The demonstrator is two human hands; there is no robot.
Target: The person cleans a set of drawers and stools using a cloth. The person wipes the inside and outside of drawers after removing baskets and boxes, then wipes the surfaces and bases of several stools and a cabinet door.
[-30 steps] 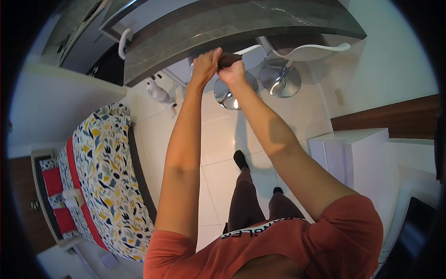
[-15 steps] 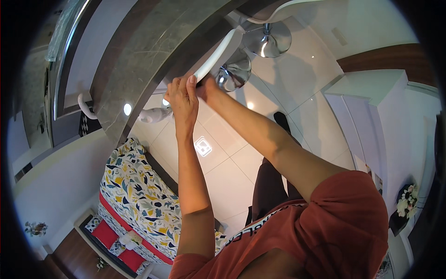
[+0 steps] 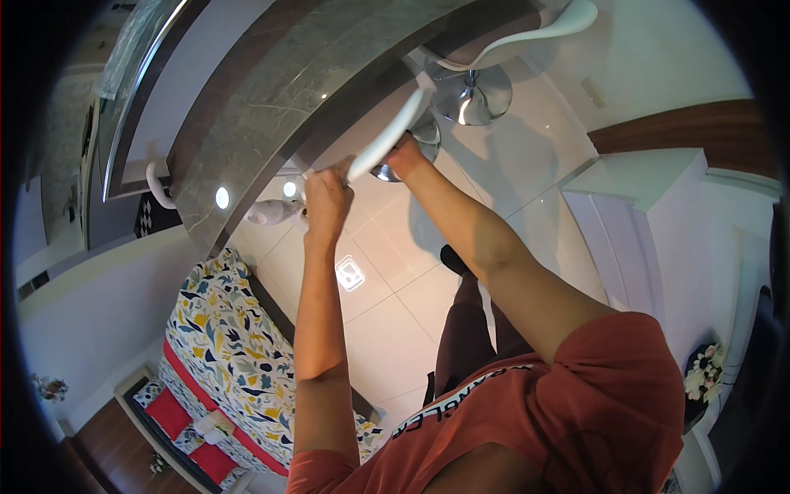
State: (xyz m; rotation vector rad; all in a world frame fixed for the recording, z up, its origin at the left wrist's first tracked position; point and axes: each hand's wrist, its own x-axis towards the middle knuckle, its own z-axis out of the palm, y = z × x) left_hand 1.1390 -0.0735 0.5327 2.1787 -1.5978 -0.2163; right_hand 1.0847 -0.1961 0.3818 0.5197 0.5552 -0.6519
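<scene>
A bar stool with a white curved seat stands partly beneath the dark stone counter. Its round chrome base shows past the seat. My left hand is closed on the seat's near left end, knuckles up. On the seat's right side, my right hand reaches under the edge and holds it from below; the seat hides most of those fingers.
The counter curves along the upper left. A second white stool with a chrome base stands farther right. A patterned bed lies lower left, a white cabinet at right. Another pale curved object sits by the counter's end.
My left hand has gone from a thumb-up grip to closed fingers at the seat's end. My right hand has shifted rightward along the seat. The whole view has moved slightly.
</scene>
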